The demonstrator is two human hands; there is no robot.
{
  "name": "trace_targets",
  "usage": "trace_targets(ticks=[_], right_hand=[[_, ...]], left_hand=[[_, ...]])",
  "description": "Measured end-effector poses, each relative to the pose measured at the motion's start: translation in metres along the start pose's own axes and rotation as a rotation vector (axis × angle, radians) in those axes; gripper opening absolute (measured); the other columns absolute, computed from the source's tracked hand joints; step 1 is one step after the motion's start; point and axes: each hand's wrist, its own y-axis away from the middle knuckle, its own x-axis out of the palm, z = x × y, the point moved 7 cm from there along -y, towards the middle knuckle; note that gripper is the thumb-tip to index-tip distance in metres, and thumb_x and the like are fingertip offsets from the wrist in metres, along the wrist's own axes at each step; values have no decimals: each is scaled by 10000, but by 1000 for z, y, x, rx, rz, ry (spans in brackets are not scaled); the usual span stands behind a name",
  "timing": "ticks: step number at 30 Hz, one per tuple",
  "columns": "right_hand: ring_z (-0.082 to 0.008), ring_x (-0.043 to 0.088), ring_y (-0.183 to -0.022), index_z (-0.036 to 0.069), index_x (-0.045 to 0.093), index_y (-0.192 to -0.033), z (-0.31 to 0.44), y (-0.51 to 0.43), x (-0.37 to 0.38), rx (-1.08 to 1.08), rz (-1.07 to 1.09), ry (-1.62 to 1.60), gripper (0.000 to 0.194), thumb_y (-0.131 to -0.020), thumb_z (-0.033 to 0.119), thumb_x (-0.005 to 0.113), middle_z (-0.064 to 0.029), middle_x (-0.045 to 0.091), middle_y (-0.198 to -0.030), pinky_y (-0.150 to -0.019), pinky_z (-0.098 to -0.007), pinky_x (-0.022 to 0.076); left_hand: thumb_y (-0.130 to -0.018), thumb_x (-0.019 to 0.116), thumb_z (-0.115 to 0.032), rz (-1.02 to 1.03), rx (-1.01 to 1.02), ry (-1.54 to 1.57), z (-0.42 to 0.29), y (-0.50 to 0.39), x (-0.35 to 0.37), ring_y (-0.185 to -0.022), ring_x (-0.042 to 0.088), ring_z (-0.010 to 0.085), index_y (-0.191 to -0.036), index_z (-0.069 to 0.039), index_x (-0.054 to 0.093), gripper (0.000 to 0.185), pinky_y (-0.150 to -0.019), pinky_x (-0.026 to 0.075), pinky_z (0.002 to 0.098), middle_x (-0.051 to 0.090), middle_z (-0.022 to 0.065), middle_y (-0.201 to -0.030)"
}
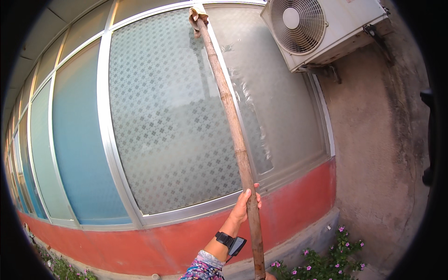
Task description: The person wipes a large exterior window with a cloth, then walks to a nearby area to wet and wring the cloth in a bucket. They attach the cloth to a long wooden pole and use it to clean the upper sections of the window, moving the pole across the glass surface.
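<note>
A long bamboo pole (232,122) rises from the bottom of the view to the top of a large window. My left hand (247,203) grips it partway up, just below the window's sill; a black strap with a small device is on that wrist. Only a little of my right hand (270,276) shows at the bottom edge, around the pole's lower part. A tan cloth (198,19) is wrapped on the pole's upper end, against the patterned window pane (168,105) beside its upright frame. The neighbouring pane (283,105) looks hazy, with an uneven clearer strip along its left side.
An air conditioner's outdoor unit (325,31) juts out at the upper right, beside a rough wall (367,122). More aluminium-framed windows (84,140) run off to the left above a red wall band (157,248). Pink-flowered plants (325,262) grow at the wall's foot.
</note>
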Motion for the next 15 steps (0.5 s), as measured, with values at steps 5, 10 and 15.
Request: trace_targets(ticks=[5, 10, 15], right_hand=[[-237, 658, -898, 27, 594, -1233, 27, -17, -11, -91, -29, -135, 525, -797, 207, 825, -93, 688, -975, -783, -401, 543], [-178, 657, -870, 36, 626, -1189, 106, -44, -57, -188, -293, 2, 476, -790, 196, 832, -78, 694, -986, -726, -366, 543], [-279, 716, -837, 15, 583, -1155, 199, -68, -110, -303, -308, -129, 553, -746, 257, 866, -164, 719, -917, -737, -411, 560]], left_hand=[[-1024, 505, -552, 94, 23, 109, -37, -49, 22, -723, 597, 195, -1348, -50, 449, 600, -655, 514, 342, 593, 68, -880], [-1020, 506, -564, 93, 105, 63, -87, -121, 51, -763, 630, 199, -1324, -55, 445, 596, -665, 540, 339, 617, 92, -931], [-1006, 601, -458, -46, 283, -255, -133, -177, 76, -863, 693, 229, -1264, -34, 448, 519, -722, 604, 341, 630, 152, -1081]])
